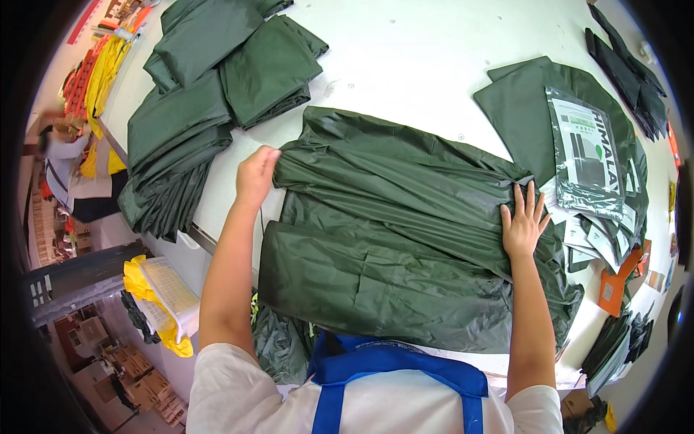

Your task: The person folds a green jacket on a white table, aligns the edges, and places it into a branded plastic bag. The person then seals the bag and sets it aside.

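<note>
A dark green raincoat (383, 239) of thin shiny fabric lies spread across the white table in front of me, creased lengthwise, with a square pocket on its near part. My left hand (256, 176) is closed on its left edge, pinching the cloth between thumb and fingers. At the other end, my right hand (524, 223) rests flat on the fabric with its fingers spread. Close to the right hand, small white printed cards (596, 235) are partly under a clear printed plastic bag (587, 155).
Folded green garments (181, 116) are stacked at the left. More green cloth (506, 101) lies at the right, near an orange card (619, 286) and dark folded pieces (627, 79). A white basket (172, 293) with yellow cloth stands beside the table (405, 50). A person (69, 163) is at far left.
</note>
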Available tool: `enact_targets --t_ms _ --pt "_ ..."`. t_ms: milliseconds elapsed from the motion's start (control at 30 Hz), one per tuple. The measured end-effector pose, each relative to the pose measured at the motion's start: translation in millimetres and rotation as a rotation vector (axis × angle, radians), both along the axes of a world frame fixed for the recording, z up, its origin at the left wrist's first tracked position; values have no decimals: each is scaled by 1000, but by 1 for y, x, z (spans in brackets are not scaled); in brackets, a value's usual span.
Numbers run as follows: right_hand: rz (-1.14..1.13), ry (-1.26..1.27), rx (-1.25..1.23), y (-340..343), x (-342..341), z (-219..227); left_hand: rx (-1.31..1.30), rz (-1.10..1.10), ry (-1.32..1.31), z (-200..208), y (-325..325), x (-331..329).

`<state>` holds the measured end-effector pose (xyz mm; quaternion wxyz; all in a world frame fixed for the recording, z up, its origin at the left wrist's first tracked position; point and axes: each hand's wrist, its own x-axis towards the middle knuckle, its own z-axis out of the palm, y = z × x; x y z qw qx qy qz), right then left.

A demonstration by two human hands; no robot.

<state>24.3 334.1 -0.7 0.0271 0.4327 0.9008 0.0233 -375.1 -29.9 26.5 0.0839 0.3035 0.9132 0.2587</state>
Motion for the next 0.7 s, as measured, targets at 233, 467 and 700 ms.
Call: enact_targets --t_ms 233,467,700 --pt "-1 4 -8 -2 0 2 69 -216 348 52 94 28" --pt "5 21 -8 -2 0 1 99 103 170 43 39 -44" --pt "19 42 -15 -1 -3 4 -583 -175 87 46 94 -12"
